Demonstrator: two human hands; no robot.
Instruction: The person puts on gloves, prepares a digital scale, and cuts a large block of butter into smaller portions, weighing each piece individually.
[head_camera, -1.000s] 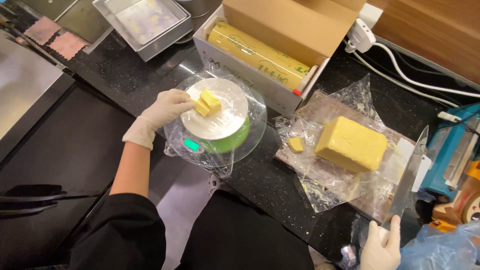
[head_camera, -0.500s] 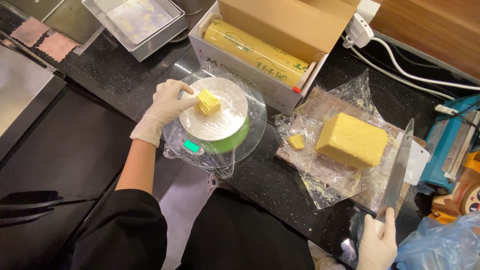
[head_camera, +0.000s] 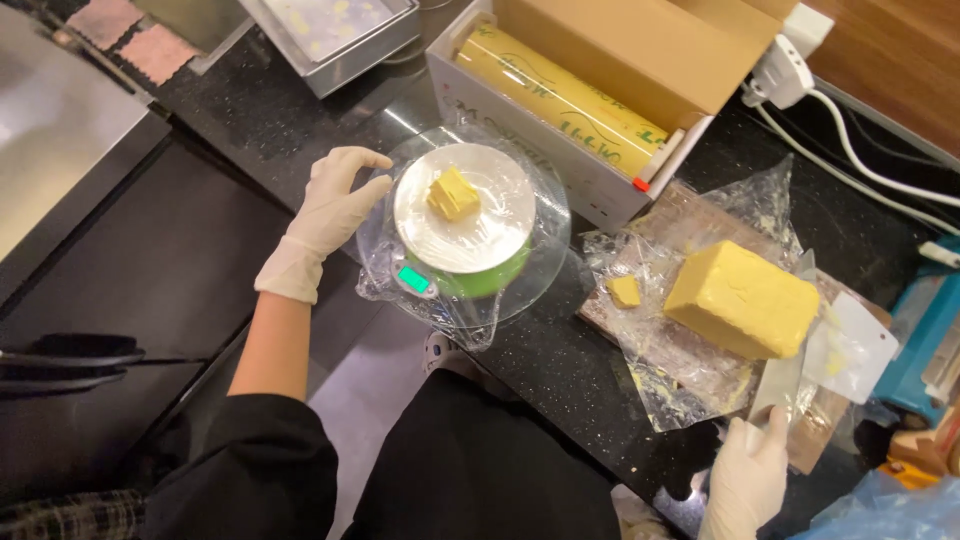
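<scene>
A: Where does the butter sit against the hands?

B: The small yellow chunk (head_camera: 453, 193) lies in the middle of the film-covered scale plate (head_camera: 500, 230), just to the right of the left hand (head_camera: 328, 215); that hand's gloved fingers are spread, empty, curved beside the plate's rim; the right hand (head_camera: 745, 480) is well apart from it, closed around a knife handle, the blade (head_camera: 782, 378) running up towards the big butter block (head_camera: 742, 298)

A: And the block's long axis?

B: It runs upper-left to lower-right across the wrap on the cutting board (head_camera: 620, 315), nearer the right hand

A: Counts?

B: One chunk on the scale, one crumb (head_camera: 625, 291) beside the block, one block, one knife, one roll of film in its box (head_camera: 560, 95), two gloved hands
</scene>
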